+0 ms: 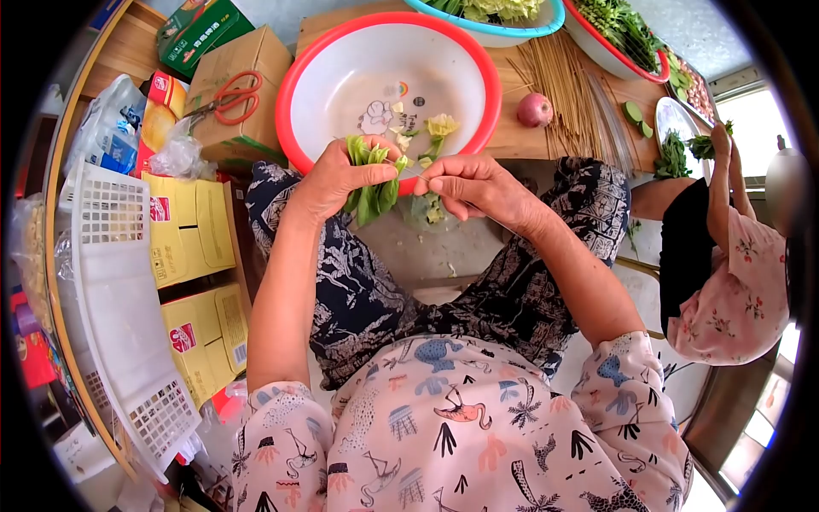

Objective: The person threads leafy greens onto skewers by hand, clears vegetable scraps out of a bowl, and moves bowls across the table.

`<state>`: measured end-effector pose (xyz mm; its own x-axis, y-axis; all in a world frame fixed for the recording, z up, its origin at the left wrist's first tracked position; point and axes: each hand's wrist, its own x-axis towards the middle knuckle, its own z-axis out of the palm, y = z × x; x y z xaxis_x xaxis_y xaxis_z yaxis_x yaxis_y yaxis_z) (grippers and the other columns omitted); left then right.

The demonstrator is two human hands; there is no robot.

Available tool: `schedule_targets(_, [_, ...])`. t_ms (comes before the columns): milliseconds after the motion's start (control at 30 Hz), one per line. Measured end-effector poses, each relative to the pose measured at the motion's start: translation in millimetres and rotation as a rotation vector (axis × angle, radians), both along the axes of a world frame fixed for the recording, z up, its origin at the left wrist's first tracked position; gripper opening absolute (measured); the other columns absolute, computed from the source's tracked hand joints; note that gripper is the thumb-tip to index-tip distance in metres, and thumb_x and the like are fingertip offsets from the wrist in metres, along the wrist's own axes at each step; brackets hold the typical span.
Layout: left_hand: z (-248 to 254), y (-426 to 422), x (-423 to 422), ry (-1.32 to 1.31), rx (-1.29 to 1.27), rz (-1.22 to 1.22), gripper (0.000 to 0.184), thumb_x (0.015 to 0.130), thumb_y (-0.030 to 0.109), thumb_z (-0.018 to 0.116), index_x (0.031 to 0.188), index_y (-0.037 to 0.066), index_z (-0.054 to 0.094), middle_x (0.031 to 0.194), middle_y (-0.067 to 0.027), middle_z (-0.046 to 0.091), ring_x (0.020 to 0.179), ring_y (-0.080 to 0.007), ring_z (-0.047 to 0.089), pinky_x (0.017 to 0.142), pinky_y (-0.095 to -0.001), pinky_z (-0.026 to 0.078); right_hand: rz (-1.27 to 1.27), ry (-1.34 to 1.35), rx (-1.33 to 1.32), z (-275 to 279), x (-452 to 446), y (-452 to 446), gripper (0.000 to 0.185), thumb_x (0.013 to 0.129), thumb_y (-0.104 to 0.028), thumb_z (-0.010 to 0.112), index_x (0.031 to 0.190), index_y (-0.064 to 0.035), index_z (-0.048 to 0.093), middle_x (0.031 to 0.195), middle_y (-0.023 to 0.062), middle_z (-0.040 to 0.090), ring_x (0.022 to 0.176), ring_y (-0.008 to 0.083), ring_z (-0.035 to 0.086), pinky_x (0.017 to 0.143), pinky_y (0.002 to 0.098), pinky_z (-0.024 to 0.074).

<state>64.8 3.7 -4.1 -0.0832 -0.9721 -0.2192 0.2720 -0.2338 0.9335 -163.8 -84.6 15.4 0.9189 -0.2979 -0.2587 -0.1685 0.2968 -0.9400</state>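
Working a bunch of green leaves (373, 189) between two bare hands, the person holds them just over the near rim of a red-rimmed basin (290, 96). The left hand (328, 183) has its thumb pressed across the leaves, its fingers curled behind them. The right hand (482, 189) pinches what looks like a thin stick (413, 172) between thumb and forefinger, the other fingers loosely bent; whether its point is in the leaves, I cannot tell. By my reading, leaf and stick are being brought together, and that calls for a firm thumb on the leaves, a straight stick and fingertips clear of its point.

Pale yellow-green pieces (442, 126) lie inside the basin. It sits on a wooden table (507, 147), with a red onion (535, 110) to the right, just beside a spread of thin sticks (546, 81). To the left, red-handled scissors (237, 99) rest on a cardboard box (264, 64), near yellow boxes (189, 230) and a white plastic basket (115, 264). Over on the right, another person (729, 286) holds greens (702, 148) near a bright window
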Motion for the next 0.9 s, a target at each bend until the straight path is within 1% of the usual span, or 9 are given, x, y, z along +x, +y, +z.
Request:
schedule_targets(167, [-5,0,2,0.002,-0.057,0.028,0.021,0.077,0.009,0.072,0.095,0.002,0.064,0.087,-0.0016,0.062,0.079,-0.0093,0.057,0.073,-0.0250,0.048,-0.004,0.008,0.007,2,2,1,0.022,0.097,-0.020,0.050,0.105,-0.0049,0.064,0.058,-0.0050,0.046,0.051,0.0015,0.039,0.047,0.0189,0.0304])
schedule_targets(233, [-6,0,3,0.003,-0.071,0.029,0.020,0.078,0.010,0.071,0.095,0.002,0.064,0.087,-0.0017,0.062,0.080,-0.0093,0.057,0.074,-0.0250,0.047,-0.030,-0.009,0.000,1,3,3,0.023,0.097,-0.023,0.050,0.103,-0.0047,0.063,0.053,-0.0034,0.045,0.048,0.0024,0.038,0.044,0.0194,0.0265])
schedule_targets(333, [-5,0,4,0.016,-0.096,0.014,0.019,0.078,0.010,0.070,0.095,0.002,0.063,0.088,-0.0017,0.062,0.082,-0.0092,0.056,0.076,-0.0249,0.046,-0.006,-0.008,0.011,2,2,1,0.022,0.097,-0.019,0.049,0.104,-0.0046,0.063,0.057,-0.0049,0.046,0.050,0.0017,0.039,0.046,0.0183,0.0294])
schedule_targets(567, [-4,1,2,0.051,-0.092,0.032,0.020,0.079,0.011,0.069,0.097,0.003,0.062,0.090,-0.0012,0.062,0.084,-0.0093,0.056,0.078,-0.0247,0.045,-0.014,-0.023,0.011,0,2,1,0.021,0.097,-0.019,0.049,0.103,-0.0046,0.064,0.057,-0.0050,0.046,0.050,0.0016,0.039,0.046,0.0184,0.0291])
schedule_targets(600, [-3,1,3,0.050,-0.094,0.034,0.020,0.079,0.011,0.069,0.097,0.003,0.062,0.090,-0.0012,0.062,0.084,-0.0093,0.056,0.078,-0.0247,0.045,-0.024,-0.031,0.006,0,2,2,0.022,0.097,-0.020,0.050,0.103,-0.0043,0.063,0.055,-0.0045,0.046,0.049,0.0019,0.038,0.045,0.0186,0.0274])
schedule_targets(667, [0,0,3,0.009,-0.092,0.021,0.028,0.079,0.016,0.067,0.101,0.001,0.058,0.098,-0.0072,0.059,0.095,-0.0157,0.056,0.087,-0.0304,0.045,-0.033,-0.038,0.001,-1,2,2,0.023,0.097,-0.022,0.050,0.104,-0.0040,0.063,0.054,-0.0040,0.045,0.047,0.0021,0.037,0.044,0.0189,0.0258])
schedule_targets(700, [2,0,3,0.009,-0.092,0.022,0.028,0.079,0.016,0.067,0.101,0.001,0.058,0.098,-0.0072,0.059,0.095,-0.0157,0.056,0.087,-0.0304,0.045,-0.040,-0.035,0.015,-1,1,2,0.023,0.097,-0.022,0.050,0.104,-0.0039,0.063,0.054,-0.0042,0.045,0.047,0.0020,0.036,0.043,0.0187,0.0253])
schedule_targets(767, [5,0,3,0.129,-0.106,0.076,0.034,0.081,0.019,0.068,0.106,0.000,0.056,0.101,-0.0082,0.060,0.097,-0.0164,0.057,0.089,-0.0311,0.046,-0.046,-0.034,0.027,-1,-1,0,0.023,0.097,-0.022,0.051,0.104,-0.0038,0.063,0.054,-0.0043,0.045,0.047,0.0019,0.036,0.043,0.0185,0.0248])
schedule_targets(900, [0,0,7,0.168,-0.110,0.109,0.034,0.083,0.019,0.067,0.110,0.000,0.056,0.105,-0.0092,0.061,0.100,-0.0175,0.058,0.092,-0.0324,0.045,-0.059,-0.026,0.051,-2,-3,-2,0.023,0.097,-0.022,0.050,0.103,-0.0034,0.063,0.054,-0.0046,0.045,0.047,0.0018,0.035,0.043,0.0183,0.0240])
